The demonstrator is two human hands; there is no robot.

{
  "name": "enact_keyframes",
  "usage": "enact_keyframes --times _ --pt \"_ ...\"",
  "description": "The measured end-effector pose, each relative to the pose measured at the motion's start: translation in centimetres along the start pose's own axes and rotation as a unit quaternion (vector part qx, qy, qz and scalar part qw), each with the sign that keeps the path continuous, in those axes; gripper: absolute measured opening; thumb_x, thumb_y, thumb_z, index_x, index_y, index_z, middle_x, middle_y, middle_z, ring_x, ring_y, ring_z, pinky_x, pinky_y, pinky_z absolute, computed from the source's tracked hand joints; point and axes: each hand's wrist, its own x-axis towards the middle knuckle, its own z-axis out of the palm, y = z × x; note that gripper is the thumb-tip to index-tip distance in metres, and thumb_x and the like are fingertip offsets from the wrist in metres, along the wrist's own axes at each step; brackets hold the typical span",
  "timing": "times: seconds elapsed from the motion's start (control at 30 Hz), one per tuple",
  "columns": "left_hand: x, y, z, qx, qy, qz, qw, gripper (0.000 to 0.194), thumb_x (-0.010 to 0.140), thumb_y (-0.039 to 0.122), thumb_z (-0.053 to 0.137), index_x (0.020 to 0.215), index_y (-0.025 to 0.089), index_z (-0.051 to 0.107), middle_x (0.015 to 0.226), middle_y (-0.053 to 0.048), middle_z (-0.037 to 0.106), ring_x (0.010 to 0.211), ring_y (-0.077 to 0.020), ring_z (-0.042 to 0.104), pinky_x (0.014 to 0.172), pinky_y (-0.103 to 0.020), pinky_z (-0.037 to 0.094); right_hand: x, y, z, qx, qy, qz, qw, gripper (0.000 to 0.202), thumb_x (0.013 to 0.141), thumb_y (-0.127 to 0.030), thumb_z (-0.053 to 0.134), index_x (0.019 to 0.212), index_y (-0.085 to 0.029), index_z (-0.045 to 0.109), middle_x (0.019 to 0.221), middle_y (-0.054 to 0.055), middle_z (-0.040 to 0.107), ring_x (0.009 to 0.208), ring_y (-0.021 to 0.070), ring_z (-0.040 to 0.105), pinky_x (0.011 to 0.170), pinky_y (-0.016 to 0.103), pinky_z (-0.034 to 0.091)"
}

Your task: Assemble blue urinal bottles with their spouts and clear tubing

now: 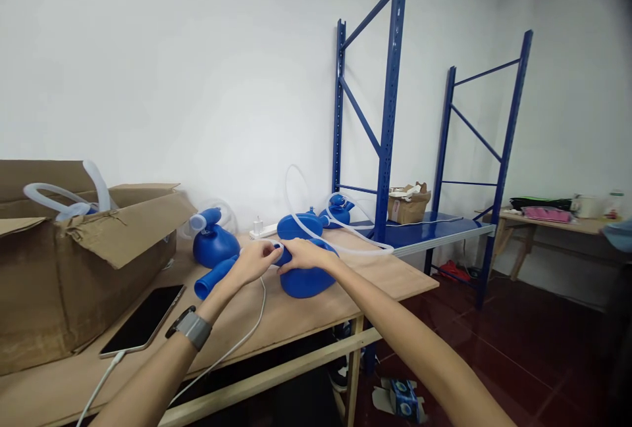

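A blue plastic bottle (307, 283) lies on the wooden table in front of me. My right hand (302, 256) is wrapped round its short neck (284, 256). At the mouth of that neck, my left hand (259, 260) has its thumb and fingertips pinched together; something pale shows there, too small to name. A blue flared tube piece (213, 280) lies under my left wrist, partly covered by it. Behind the right hand lies another blue bottle (299, 226), and a clear hose (290, 193) loops up beside it and runs across to the right.
Left stands an open cardboard box (113, 243) with clear hoses; a phone (143, 320) on a white cable lies before it. More blue bottles (216, 248) and a power strip (264, 231) sit further back. Blue shelf uprights (390, 98) rise at the right beyond the table (395, 276).
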Motion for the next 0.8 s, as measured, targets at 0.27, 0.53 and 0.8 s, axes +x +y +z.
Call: enact_keyframes --times 0.27,0.53,0.8 --pt "0.2 -0.4 1.2 0.039 -0.033 0.091 0.995 0.03 0.083 0.044 0.056 0.066 0.022 0.045 0.066 0.001 0.057 0.064 -0.0163 0.049 0.062 -0.03 0.034 -0.6 -2.2 4.5 -0.063 0.171 0.085 0.98 0.029 0.082 -0.025 0.072 0.108 -0.018 0.06 0.104 0.009 0.074 0.097 0.0268 0.069 0.079 0.032 0.04" --pt "0.7 0.8 -1.2 0.019 -0.143 0.103 0.984 0.03 0.083 0.046 0.054 0.067 0.022 0.045 0.066 0.002 0.051 0.064 -0.0155 0.045 0.063 -0.03 0.034 -0.8 -2.5 4.0 -0.059 0.165 0.063 0.983 0.028 0.083 -0.035 0.073 0.104 -0.019 0.064 0.103 0.009 0.075 0.098 0.0282 0.069 0.082 0.033 0.041" --pt "-0.6 0.3 -6.7 0.044 -0.149 0.074 0.985 0.042 0.08 0.06 0.062 0.067 0.021 0.053 0.065 0.001 0.055 0.062 -0.0155 0.046 0.06 -0.029 0.032 -1.3 -1.3 3.3 -0.03 0.158 0.073 0.984 0.045 0.077 -0.042 0.081 0.111 -0.017 0.066 0.104 0.01 0.076 0.096 0.0305 0.071 0.08 0.034 0.045"
